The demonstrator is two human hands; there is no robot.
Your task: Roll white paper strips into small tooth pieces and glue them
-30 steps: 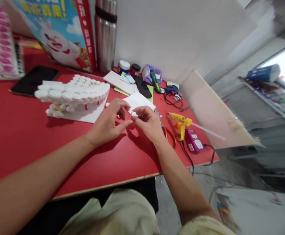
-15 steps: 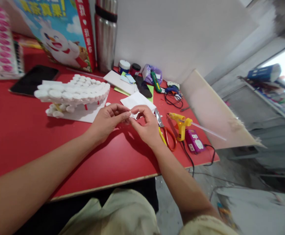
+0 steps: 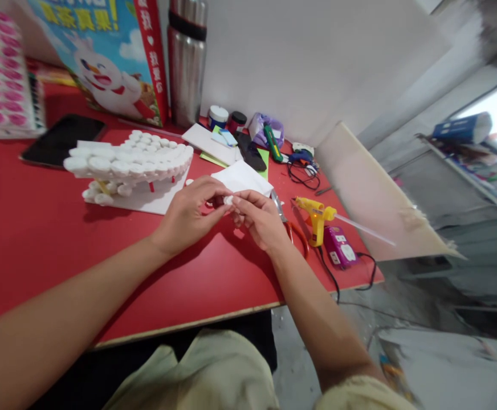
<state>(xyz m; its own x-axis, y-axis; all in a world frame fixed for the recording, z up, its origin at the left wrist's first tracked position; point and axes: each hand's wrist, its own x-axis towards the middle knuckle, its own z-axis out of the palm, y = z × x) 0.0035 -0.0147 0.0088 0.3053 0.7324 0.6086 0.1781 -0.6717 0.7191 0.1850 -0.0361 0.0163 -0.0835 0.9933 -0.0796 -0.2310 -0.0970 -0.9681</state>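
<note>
Between the fingertips of my left hand (image 3: 195, 213) and my right hand (image 3: 259, 219) is a small white piece (image 3: 228, 200), soft-looking like a bit of cotton or foam clay. Both hands are closed in a pinch on it, above the red table. To the left stands a white model (image 3: 129, 162) built of rounded white pieces on thin red supports, resting on a white board (image 3: 158, 199). Just behind my hands lies a folded white sheet (image 3: 244, 177). My right hand and wrist partly cover red-handled scissors (image 3: 297, 236).
Right of my hands lie a yellow glue gun (image 3: 314, 213) with a glue stick and a purple power socket (image 3: 339, 247) with a cord. Behind are a green cutter (image 3: 272, 142), small jars (image 3: 218, 117) and a steel flask (image 3: 186, 68). A black phone (image 3: 62, 139) lies at left.
My fingers have shifted around the small white piece, turning it so more of it shows. My right hand has rolled over, its back now facing up more. The view has moved slightly.
</note>
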